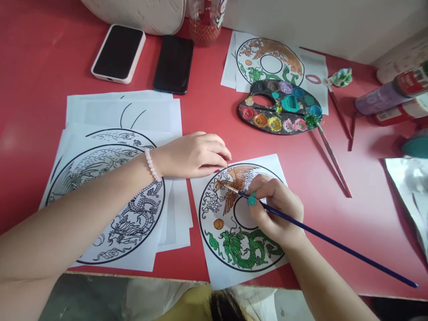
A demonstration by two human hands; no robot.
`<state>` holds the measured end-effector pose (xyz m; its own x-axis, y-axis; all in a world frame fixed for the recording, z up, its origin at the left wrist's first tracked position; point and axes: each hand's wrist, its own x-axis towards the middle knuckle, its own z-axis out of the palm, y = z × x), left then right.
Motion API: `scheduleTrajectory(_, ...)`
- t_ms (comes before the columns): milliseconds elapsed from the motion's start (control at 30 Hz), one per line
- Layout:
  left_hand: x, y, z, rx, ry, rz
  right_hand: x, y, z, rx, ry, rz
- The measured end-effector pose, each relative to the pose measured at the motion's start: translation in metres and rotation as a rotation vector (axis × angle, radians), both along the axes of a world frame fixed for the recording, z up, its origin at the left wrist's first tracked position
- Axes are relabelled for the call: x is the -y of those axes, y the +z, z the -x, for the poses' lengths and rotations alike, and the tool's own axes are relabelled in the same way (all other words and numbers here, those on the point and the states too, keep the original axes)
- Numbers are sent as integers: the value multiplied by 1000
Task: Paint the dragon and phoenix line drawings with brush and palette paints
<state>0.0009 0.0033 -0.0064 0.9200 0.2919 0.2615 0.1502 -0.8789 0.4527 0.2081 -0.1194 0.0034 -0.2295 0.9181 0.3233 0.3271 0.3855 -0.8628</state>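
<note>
My right hand (277, 209) pinches a thin dark-blue paintbrush (321, 232), its tip touching the orange bird on a printed round picture (214, 263). That sheet also carries a green painted dragon, an orange ball and unpainted line work; my right hand covers part of it. My left hand (195, 154) lies palm down with its fingers stretched out, the fingertips at the sheet's upper left edge. Under my left forearm is a stack of sheets with an uncoloured dragon and bird drawing (133, 223). Beyond my hands rests a black paint palette (281, 120) with several colours in its wells.
A painted sheet (245, 51) lies partly beneath the palette. One paintbrush (334, 160) leans on the palette's right edge. Two phones (117, 53) and a clear cup (205, 26) stand along the back. Paint bottles (381, 98) and a silvery packet (408, 191) are at right.
</note>
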Motion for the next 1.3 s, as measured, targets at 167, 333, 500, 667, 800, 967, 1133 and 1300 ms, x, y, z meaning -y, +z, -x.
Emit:
scheduleTrajectory(167, 0, 0, 0, 5, 4, 6, 1, -1, -1, 1, 4, -8)
scheduleTrajectory(333, 1, 0, 0, 2, 6, 13, 0, 1, 0, 37, 1, -15)
scheduleTrajectory(500, 0, 0, 0, 1, 5, 24, -1, 4, 2, 51, 38, -60)
scheduleTrajectory(667, 0, -1, 0, 2, 6, 25, -1, 4, 2, 60, 27, -42)
scheduleTrajectory(800, 0, -1, 0, 4, 4, 32, -1, 4, 3, 57, 74, -42)
scheduleTrajectory(967, 0, 0, 0, 0, 0, 31, 1, 3, 1, 48, 57, -42)
scheduleTrajectory(1133, 0, 0, 0, -3, 9, 42, 1, 3, 0, 59, 71, -24)
scheduleTrajectory(1300, 0, -1, 0, -4, 15, 35, 1, 3, 0, 51, 83, -33)
